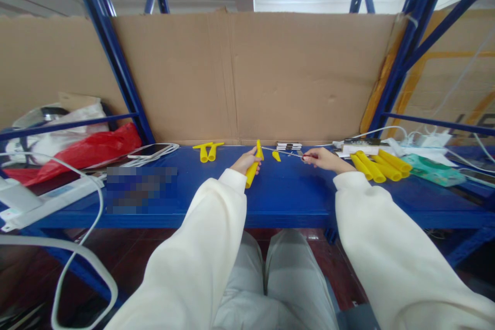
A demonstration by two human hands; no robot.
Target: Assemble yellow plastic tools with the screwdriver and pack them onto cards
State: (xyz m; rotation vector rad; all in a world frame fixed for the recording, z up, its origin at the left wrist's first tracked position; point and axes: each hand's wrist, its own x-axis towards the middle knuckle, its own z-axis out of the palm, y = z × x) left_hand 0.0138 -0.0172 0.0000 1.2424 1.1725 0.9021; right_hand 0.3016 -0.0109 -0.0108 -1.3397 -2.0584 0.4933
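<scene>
My left hand (247, 160) is closed round a yellow tube (252, 174), whose narrower end points up toward the cardboard. In my right hand (315, 158) is a thin metal rod (284, 151), pinched near its right end; its far tip reaches the upper part of the tube. A small yellow piece (276, 155) lies on the blue table between my hands. Left of my left hand rest yellow T-shaped parts (208, 151). Several yellow tubes (381, 166) lie just beyond my right hand.
The blue table (290, 201) meets a cardboard wall (270, 77) at the back. Small stacked dark-and-white items (289, 146) stand against it. On the left are a phone (147, 151), cables, a power strip (50, 201) and a red bag (96, 149). A green packet (435, 170) lies right.
</scene>
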